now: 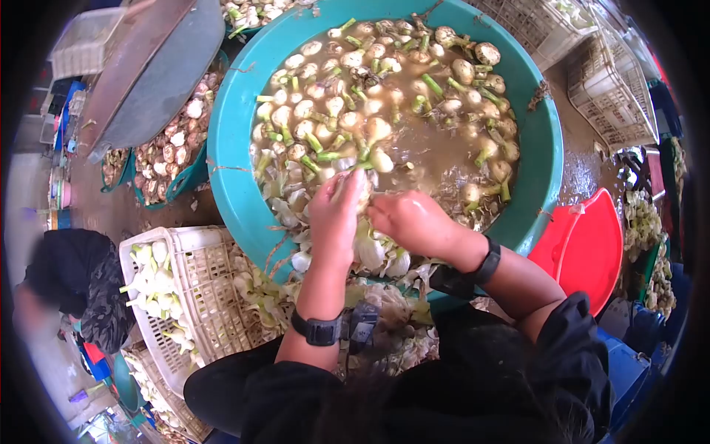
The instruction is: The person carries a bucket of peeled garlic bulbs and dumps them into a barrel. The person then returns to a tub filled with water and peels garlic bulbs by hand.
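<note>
My left hand (334, 214) is closed around a pale garlic bulb (364, 194), its green stem pointing up past my thumb. Close against the bulb's right side, my right hand (414, 223) has its fingers curled in a pinch; whatever lies between them is hidden. Both hands are over the near side of a large teal tub (235, 148). Many garlic bulbs (303, 109) with cut green stems float in its brown water (421, 144). Loose white garlic skins (370, 250) are heaped in the near part, just below my hands.
To the left stands a cream plastic crate (214, 285) holding peeled bulbs (157, 277), with a person in dark clothing (85, 281) beyond. A red basin (580, 248) is at the right. More crates (610, 89) stand behind, and a basket of unpeeled bulbs (177, 148) sits upper left.
</note>
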The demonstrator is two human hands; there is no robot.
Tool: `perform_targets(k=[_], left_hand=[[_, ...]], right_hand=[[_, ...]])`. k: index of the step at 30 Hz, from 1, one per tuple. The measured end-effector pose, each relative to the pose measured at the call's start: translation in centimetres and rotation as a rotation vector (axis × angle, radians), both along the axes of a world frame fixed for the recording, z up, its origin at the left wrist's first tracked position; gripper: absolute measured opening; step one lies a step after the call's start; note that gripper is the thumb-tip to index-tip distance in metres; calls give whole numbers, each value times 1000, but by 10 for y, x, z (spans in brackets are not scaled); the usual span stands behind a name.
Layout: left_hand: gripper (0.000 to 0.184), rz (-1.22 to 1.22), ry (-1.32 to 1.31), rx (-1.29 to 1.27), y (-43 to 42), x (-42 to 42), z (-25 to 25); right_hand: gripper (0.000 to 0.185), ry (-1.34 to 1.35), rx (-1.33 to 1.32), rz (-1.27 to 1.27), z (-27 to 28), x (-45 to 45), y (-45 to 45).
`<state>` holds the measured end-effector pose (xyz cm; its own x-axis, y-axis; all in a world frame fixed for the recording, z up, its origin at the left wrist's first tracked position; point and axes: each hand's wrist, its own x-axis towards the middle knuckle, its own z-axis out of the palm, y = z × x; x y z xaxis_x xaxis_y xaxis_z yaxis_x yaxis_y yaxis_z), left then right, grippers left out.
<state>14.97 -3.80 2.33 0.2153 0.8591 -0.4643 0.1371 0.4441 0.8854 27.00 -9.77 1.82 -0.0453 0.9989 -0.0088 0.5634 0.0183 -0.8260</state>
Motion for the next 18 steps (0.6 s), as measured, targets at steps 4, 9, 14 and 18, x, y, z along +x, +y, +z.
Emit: perform_targets(k=[4, 9, 14, 18], left_hand=[[29, 130, -47, -44, -2, -16, 3], [26, 189, -249, -204, -7, -21, 0], [46, -34, -464, -75, 2, -41, -11], [55, -556, 217, 33, 14, -59, -4]], right_hand=[[20, -170, 6, 39, -2, -16, 6], [27, 532, -511, -63, -31, -9, 17], [35, 1104, -558, -201, -22, -13, 7], [28, 173, -44, -41, -28, -13, 7]])
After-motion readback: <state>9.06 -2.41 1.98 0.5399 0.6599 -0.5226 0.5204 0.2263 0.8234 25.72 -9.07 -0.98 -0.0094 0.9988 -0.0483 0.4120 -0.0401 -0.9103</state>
